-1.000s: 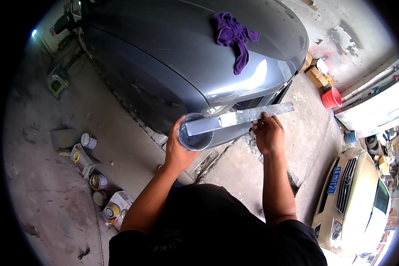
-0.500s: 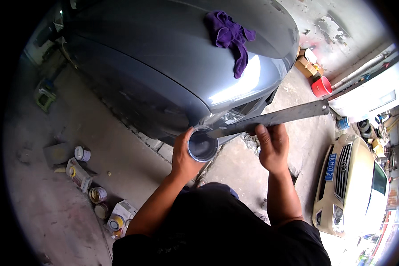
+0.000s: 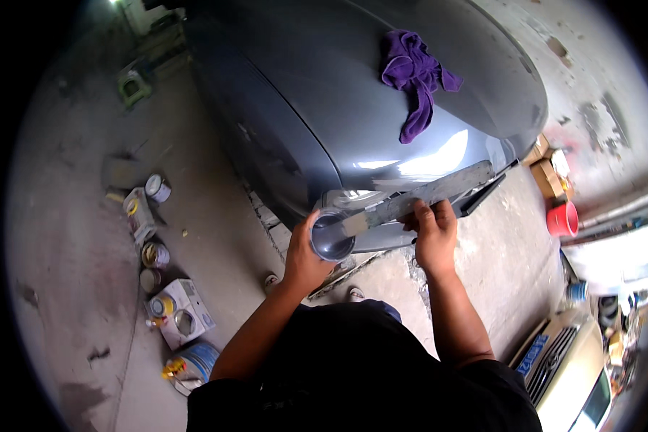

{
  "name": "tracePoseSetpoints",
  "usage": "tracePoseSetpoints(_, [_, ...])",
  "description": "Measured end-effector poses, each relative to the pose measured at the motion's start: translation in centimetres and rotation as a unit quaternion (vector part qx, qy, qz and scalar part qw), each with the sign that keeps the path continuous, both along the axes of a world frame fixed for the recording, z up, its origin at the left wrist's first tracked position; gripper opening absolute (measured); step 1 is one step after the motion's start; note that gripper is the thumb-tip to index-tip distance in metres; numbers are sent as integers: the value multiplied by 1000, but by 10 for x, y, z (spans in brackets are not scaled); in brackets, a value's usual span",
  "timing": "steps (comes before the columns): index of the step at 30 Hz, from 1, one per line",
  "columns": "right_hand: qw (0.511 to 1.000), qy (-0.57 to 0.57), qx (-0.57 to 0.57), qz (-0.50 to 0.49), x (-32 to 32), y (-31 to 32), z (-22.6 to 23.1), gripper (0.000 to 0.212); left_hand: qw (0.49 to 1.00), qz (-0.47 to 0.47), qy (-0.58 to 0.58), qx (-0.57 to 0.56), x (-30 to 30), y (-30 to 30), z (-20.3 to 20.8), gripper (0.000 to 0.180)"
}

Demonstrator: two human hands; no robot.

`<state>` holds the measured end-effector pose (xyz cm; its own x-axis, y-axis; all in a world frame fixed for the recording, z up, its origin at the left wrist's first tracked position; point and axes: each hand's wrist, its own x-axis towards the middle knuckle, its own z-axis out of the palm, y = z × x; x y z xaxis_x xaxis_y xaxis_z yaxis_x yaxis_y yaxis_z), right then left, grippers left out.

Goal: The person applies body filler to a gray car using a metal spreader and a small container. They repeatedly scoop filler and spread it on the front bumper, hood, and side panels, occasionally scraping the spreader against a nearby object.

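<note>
My left hand (image 3: 307, 261) is wrapped round a small round can (image 3: 333, 240) with grey paint inside, its open top facing up. In my right hand (image 3: 435, 237) is a long flat metal stirring stick (image 3: 450, 189), pinched between thumb and fingers near its middle. The stick's paler end reaches over the can's rim into it; how deep it goes I cannot tell. Just beyond my hands stands a dark grey car (image 3: 295, 93), its front corner nearest. A crumpled purple cloth (image 3: 415, 75) lies on its hood.
Several paint cans and a white box (image 3: 187, 317) stand on the floor at left, with a blue tin (image 3: 198, 363) near my left elbow. A red bucket (image 3: 562, 219) and cardboard boxes (image 3: 547, 176) sit by the right wall. A beige car (image 3: 565, 374) is at the lower right.
My view has turned, so the grey car and cloth appear farther right. The stick has shifted in toward the can, and its far end sits lower and more to the left.
</note>
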<state>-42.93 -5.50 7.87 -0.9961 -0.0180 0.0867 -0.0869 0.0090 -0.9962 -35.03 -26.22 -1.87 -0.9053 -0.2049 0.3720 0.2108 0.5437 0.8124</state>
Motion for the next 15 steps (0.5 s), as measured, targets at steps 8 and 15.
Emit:
tracePoseSetpoints(8, [987,-74,-137,49,-49,63,1,14,990,136,14,28,-9,58,11,84])
tracePoseSetpoints(15, [973,-65,-204,87,-64,68,7,8,981,190,0,27,-16,64,28,84])
